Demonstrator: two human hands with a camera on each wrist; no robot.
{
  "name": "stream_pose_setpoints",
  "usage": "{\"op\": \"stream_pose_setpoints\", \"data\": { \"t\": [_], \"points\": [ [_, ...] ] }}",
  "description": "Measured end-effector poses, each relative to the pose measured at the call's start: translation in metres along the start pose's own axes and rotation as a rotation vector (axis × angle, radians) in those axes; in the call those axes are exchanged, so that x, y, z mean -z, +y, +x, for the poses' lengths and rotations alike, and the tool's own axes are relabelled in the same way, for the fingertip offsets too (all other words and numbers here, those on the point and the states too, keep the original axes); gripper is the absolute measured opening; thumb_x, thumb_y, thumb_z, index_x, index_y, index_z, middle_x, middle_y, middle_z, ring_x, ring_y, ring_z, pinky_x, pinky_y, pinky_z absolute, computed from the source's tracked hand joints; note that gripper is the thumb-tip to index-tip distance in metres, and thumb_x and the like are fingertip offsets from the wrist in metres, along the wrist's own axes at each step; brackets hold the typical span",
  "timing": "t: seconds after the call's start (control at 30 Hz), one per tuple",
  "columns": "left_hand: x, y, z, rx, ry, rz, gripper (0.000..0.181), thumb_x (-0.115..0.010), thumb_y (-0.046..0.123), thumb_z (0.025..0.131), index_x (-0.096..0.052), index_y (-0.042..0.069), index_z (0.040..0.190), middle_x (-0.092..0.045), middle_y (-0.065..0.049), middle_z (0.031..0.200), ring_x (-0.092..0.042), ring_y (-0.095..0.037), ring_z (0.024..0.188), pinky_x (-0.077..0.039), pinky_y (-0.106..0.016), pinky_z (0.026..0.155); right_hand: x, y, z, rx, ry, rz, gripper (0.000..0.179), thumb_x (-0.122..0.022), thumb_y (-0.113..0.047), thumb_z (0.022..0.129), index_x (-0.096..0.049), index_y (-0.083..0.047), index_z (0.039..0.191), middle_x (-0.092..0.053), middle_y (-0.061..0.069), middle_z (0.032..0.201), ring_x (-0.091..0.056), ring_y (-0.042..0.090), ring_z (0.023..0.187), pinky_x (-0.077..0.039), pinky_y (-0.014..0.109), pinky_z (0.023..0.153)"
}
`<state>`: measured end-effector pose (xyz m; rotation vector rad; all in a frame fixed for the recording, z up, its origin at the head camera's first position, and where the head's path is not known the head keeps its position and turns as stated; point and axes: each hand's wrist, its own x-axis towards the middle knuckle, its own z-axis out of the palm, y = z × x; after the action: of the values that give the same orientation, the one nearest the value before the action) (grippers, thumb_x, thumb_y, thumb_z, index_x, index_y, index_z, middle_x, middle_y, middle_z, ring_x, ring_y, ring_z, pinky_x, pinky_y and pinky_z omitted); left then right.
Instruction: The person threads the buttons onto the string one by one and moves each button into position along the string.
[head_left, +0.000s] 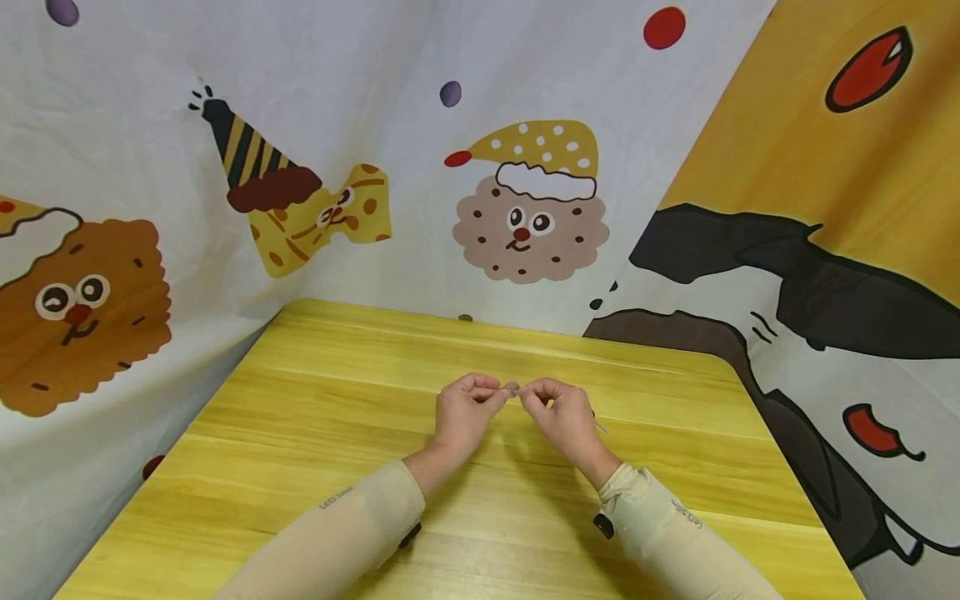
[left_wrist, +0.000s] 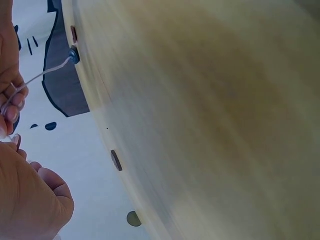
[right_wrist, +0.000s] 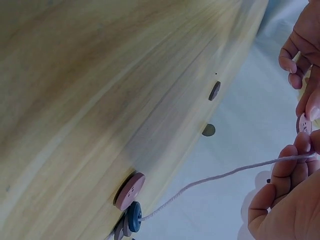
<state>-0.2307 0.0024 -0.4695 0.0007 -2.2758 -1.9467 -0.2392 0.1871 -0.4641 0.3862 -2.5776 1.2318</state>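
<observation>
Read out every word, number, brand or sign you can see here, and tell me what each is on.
"Let's": left sleeve; the following word is too small to read surely.
Right sleeve: lettering too small and blurred to read.
No readable text on the held pink button, cord or table.

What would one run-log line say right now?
left hand: pinches pink button | right hand: holds string | string: runs to blue button

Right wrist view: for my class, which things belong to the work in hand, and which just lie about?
Work in hand, apparently:
pinched pink button
cord
blue button meeting the cord
left hand
right hand

Seemingly just lying about:
dark button, set apart on the table
</observation>
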Motion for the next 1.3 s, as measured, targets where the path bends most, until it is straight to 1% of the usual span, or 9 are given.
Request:
{"op": "stream_pose_setpoints", "data": {
  "t": [0.3,0.53,0.7,0.87,0.97,1.03,1.13,1.17,1.3],
  "points": [
    [-0.0037,-0.0055,-0.0015,-0.054,-0.015,0.028,0.009,-0.085,0.019,0.094,-0.08,0.014,0.099,-0.084,-0.001,0.09,-0.076,-0.01,0.081,-0.061,-0.023,0.07,-0.0001,-0.0004,-0.0006,-0.022,-0.015,-0.01,0.016,-0.07,-0.024,0.104,-0.082,-0.021,0.095,-0.075,-0.005,0.082,-0.046,0.007,0.054,-0.037,0.021,0.049],
    [-0.0051,-0.0054,-0.0014,-0.055,-0.015,0.015,0.009,-0.084,0.02,0.095,-0.08,0.014,0.1,-0.084,-0.002,0.091,-0.077,-0.011,0.083,-0.063,-0.024,0.073,-0.0013,0.0003,-0.0015,0.022,0.007,-0.034,0.014,-0.074,-0.023,0.102,-0.08,-0.018,0.089,-0.075,-0.005,0.081,-0.057,0.007,0.065,-0.045,0.021,0.055],
    [-0.0053,-0.0035,-0.0021,-0.044,-0.023,0.014,0.009,-0.084,0.019,0.095,-0.079,0.014,0.101,-0.084,-0.002,0.092,-0.077,-0.011,0.085,-0.063,-0.025,0.075,-0.0026,0.0001,-0.0013,0.107,0.04,-0.087,0.011,-0.079,-0.021,0.099,-0.081,-0.02,0.088,-0.075,-0.007,0.078,-0.06,0.004,0.068,-0.048,0.021,0.058],
    [-0.0066,-0.002,-0.0031,-0.03,-0.036,0.039,0.009,-0.084,0.018,0.095,-0.079,0.013,0.101,-0.084,-0.001,0.092,-0.074,-0.009,0.083,-0.061,-0.023,0.074,-0.0052,0.0028,-0.0005,0.282,0.122,-0.226,0.009,-0.084,-0.018,0.094,-0.082,-0.018,0.085,-0.075,-0.008,0.071,-0.062,0.003,0.06,-0.05,0.022,0.056],
    [-0.0071,-0.0015,-0.0034,-0.025,-0.042,0.049,0.011,-0.084,0.018,0.095,-0.08,0.012,0.103,-0.084,-0.001,0.093,-0.071,-0.008,0.081,-0.058,-0.022,0.071,-0.0068,0.0044,-0.0015,0.356,0.188,-0.333,0.009,-0.088,-0.018,0.09,-0.083,-0.018,0.082,-0.077,-0.007,0.071,-0.065,0.007,0.06,-0.051,0.028,0.065],
    [-0.0071,-0.0018,-0.0034,-0.025,-0.048,0.053,0.014,-0.084,0.018,0.095,-0.08,0.01,0.105,-0.084,-0.001,0.093,-0.071,-0.009,0.081,-0.057,-0.022,0.07,-0.0071,0.0045,-0.0027,0.361,0.208,-0.382,0.008,-0.09,-0.02,0.089,-0.084,-0.019,0.082,-0.078,-0.006,0.073,-0.067,0.01,0.063,-0.049,0.034,0.071],
    [-0.007,-0.003,-0.004,-0.038,-0.051,0.057,0.015,-0.084,0.017,0.094,-0.079,0.01,0.106,-0.084,-0.003,0.095,-0.075,-0.011,0.084,-0.056,-0.021,0.069,-0.0062,0.0037,-0.004,0.314,0.184,-0.402,0.008,-0.09,-0.025,0.089,-0.085,-0.018,0.087,-0.08,-0.005,0.077,-0.071,0.014,0.068,-0.046,0.038,0.074],
    [-0.0069,-0.0036,-0.0041,-0.047,-0.05,0.062,0.015,-0.085,0.016,0.094,-0.079,0.01,0.106,-0.084,-0.003,0.095,-0.076,-0.012,0.085,-0.056,-0.021,0.069,-0.0056,0.0034,-0.0041,0.297,0.161,-0.394,0.009,-0.089,-0.026,0.09,-0.086,-0.017,0.091,-0.08,-0.004,0.079,-0.072,0.014,0.07,-0.049,0.037,0.073],
    [-0.0058,-0.0082,-0.0043,-0.079,-0.072,0.082,0.016,-0.085,0.016,0.093,-0.078,0.011,0.106,-0.084,-0.006,0.098,-0.079,-0.017,0.089,-0.058,-0.02,0.068,-0.0022,0.0057,-0.0031,0.211,-0.01,-0.307,0.013,-0.082,-0.024,0.097,-0.083,-0.014,0.105,-0.081,-0.002,0.089,-0.071,0.011,0.075,-0.055,0.029,0.071]
  ]
}}
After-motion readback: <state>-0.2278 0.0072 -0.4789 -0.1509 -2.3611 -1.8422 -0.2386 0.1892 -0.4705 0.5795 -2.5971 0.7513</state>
